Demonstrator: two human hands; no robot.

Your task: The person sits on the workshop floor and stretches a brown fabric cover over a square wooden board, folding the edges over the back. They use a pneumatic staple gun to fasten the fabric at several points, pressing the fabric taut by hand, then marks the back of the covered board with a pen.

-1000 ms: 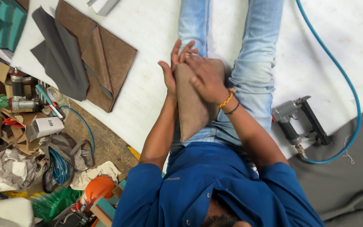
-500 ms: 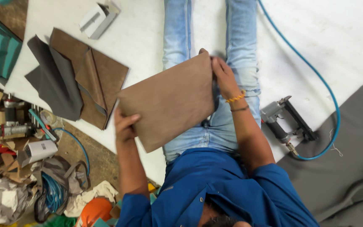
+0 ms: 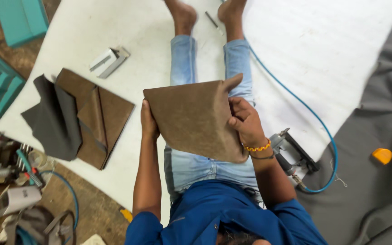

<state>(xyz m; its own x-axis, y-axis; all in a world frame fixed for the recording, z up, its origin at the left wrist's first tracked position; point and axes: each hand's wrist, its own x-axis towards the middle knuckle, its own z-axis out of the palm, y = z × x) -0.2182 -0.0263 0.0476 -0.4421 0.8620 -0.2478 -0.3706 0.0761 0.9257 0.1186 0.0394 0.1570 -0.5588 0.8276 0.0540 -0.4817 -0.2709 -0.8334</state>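
Observation:
I sit on a white sheet (image 3: pixel 114 27) with my legs stretched out. Both hands hold a brown fabric-covered panel (image 3: pixel 191 118) above my lap. My left hand (image 3: pixel 148 122) grips its left edge. My right hand (image 3: pixel 246 120) grips its right edge, where the brown fabric folds over at the top corner. An orange bead bracelet circles my right wrist.
A stack of brown panels (image 3: pixel 98 120) and a dark grey fabric piece (image 3: pixel 53 122) lie to my left. A grey staple gun (image 3: pixel 291 152) with a blue hose (image 3: pixel 314 122) sits by my right elbow. A small staple box (image 3: pixel 107 61), teal boxes (image 3: pixel 21 18), tool clutter (image 3: pixel 5 172) and a grey cloth (image 3: pixel 377 136) surround me.
The panel has turned from edge-on in my lap to flat and lifted. My left hand moved out to its left edge, and the view shifted toward my feet.

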